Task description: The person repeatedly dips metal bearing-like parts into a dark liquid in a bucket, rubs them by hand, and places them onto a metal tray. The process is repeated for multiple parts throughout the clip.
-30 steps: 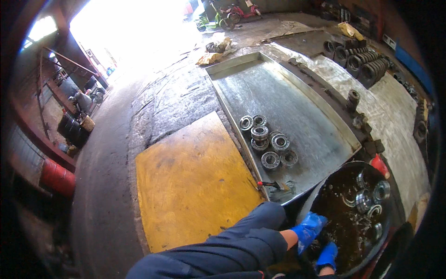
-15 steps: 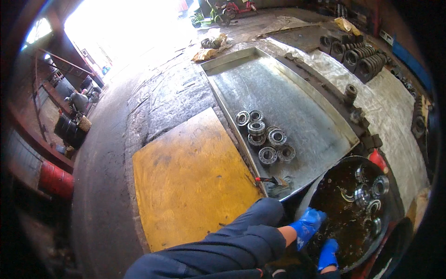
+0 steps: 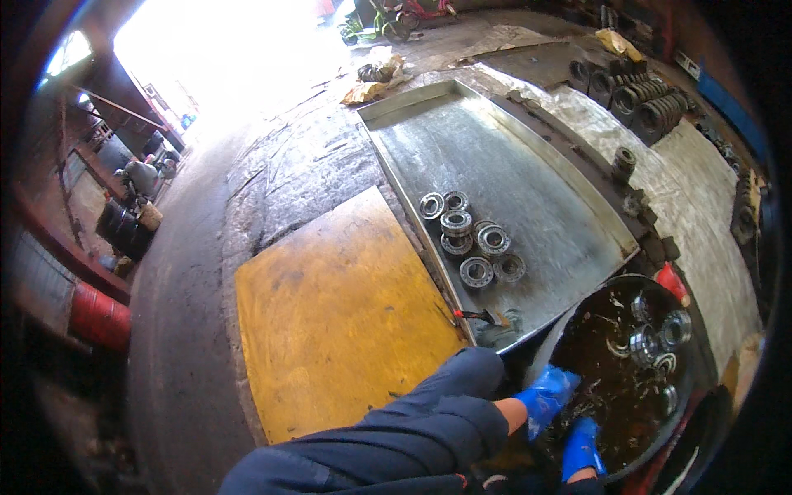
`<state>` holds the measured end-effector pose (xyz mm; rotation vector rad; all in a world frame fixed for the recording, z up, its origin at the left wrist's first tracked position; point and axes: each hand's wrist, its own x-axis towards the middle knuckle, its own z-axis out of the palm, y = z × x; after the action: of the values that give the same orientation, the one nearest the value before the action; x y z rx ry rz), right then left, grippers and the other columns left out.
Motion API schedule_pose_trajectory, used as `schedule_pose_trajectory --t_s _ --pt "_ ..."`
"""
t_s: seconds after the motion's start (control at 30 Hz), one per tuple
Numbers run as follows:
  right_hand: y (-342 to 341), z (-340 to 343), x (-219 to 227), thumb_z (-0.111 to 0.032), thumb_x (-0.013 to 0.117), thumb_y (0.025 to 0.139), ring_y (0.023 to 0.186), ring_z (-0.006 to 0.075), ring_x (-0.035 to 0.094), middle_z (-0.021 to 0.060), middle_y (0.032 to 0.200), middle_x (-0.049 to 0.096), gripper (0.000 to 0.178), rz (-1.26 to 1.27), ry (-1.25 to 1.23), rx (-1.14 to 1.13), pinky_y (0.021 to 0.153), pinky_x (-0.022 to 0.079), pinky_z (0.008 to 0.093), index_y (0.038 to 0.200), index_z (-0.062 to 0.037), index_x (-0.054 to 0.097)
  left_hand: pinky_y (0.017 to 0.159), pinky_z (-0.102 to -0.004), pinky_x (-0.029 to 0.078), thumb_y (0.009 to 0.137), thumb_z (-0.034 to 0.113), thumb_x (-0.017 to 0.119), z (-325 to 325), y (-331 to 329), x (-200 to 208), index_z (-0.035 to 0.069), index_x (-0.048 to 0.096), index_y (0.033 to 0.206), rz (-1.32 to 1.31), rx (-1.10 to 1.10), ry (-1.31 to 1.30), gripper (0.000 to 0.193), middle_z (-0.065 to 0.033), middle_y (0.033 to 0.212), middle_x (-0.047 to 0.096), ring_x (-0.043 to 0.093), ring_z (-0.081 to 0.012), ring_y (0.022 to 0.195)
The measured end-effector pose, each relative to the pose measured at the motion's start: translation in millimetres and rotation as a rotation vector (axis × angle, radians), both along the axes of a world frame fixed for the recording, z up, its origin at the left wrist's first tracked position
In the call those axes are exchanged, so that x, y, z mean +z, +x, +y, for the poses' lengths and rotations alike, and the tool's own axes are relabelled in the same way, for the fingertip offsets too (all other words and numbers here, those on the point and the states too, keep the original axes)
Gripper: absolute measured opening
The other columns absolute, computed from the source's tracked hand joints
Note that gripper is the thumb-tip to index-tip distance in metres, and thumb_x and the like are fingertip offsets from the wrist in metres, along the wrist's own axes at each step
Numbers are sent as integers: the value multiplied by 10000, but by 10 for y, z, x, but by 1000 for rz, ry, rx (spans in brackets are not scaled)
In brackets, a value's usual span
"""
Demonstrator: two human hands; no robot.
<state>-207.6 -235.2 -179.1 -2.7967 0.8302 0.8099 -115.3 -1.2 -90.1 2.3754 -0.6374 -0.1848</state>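
Both hands wear blue gloves and are at the near left side of a round tub (image 3: 539, 363) of dark brown liquid. My left hand (image 3: 550, 398) is curled over the liquid just inside the rim; what it grips is hidden beneath it. Close by, my right hand (image 3: 582, 448) reaches in from the lower edge, its fingertips lost in the liquid. Ripples or glinting bits between the hands are too unclear to name. Several metal bearings (image 3: 676, 327) and curved ring pieces (image 3: 616, 348) lie partly under the liquid toward the tub's far right.
A shallow metal tray (image 3: 549, 219) beyond the tub holds several bearings (image 3: 476, 272) and a brush with a red-and-black handle (image 3: 474, 314). A yellow board (image 3: 338, 322) lies left of it. A red object (image 3: 671, 285) stands by the tub's far rim.
My right hand has shifted slightly up and left, nearer to my left hand. The liquid between them looks more disturbed. My left hand has barely moved.
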Motion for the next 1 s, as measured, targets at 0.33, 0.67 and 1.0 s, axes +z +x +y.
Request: schedule_pose_trajectory --t_s 0.33,0.67,1.0 --pt "-38 -68 -46 -364 581 957 1050 354 664 171 1167 698 378 12 -12 -14 873 511 458 1144 -63 712 868 -495 541 896 94 569 25 4 267 83 726 1048 83 -19 26 219 -208 1028 722 699 -405 974" --pt "120 80 -57 -374 581 958 1065 356 659 174 1182 693 389 15 1 22 888 508 459 1158 -66 708 922 -493 480 845 93 604 22 -16 19 82 707 1176 222 63 -110 347 -200 1077 714 664 -416 1025" --pt "54 40 -88 -385 581 959 1081 358 655 176 1196 688 400 29 -11 10 903 504 460 1171 -70 705 872 -493 521 893 120 569 49 -15 180 100 693 1213 179 23 -33 343 -195 1101 713 675 -401 1033"
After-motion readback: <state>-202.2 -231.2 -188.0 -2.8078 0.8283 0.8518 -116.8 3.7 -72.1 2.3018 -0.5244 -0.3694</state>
